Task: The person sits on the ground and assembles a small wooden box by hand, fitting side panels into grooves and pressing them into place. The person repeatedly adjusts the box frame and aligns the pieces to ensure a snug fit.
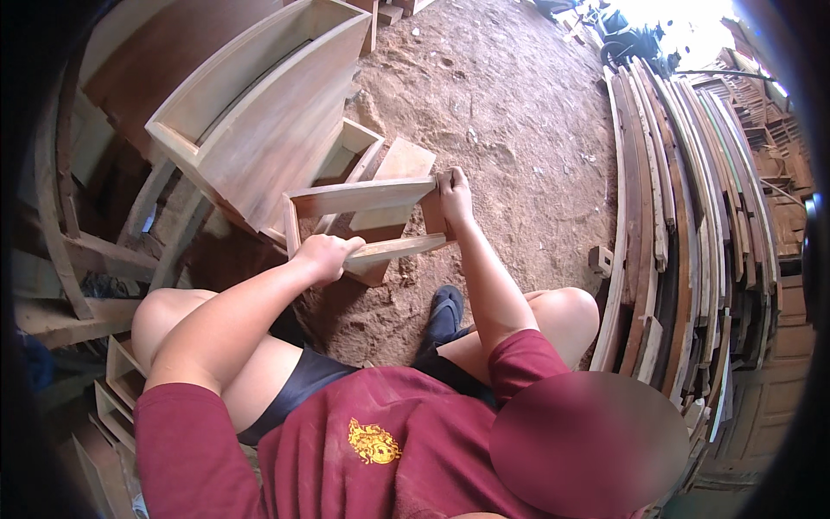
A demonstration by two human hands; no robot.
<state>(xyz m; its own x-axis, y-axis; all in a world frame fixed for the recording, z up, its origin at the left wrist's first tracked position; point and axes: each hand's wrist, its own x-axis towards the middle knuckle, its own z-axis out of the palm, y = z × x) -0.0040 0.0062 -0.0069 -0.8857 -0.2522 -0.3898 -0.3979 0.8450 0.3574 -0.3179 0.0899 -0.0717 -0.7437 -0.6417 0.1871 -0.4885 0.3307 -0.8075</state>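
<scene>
Wood made up the frame (363, 198), a long open box shape that the person held out in front, over the bumpy brown dirt floor (510, 104). It was at the ends of both arms, just beside a big wooden box (272, 130). I could not tell if it touched the pieces under it.

The left hand (322, 259) was closed around the near side, close to the left end. The right hand (454, 197) was curled tight over the right end, at the far corner. Neither hand was spread open.

The frame looked stiff and fairly light, since its sides were thin and its middle was see-through. It was probably dry and not slippery. The corners might have been the weak spots, so the best hold seemed to be on the flat sides near both ends.

The sides were straight, flat and pale brown, with a darker right end. The big box had a smooth, wide front with soft streaks. A pale flat board (409, 161) poked out past the frame. Long, thin planks (644, 225) lay stacked on the right.
</scene>
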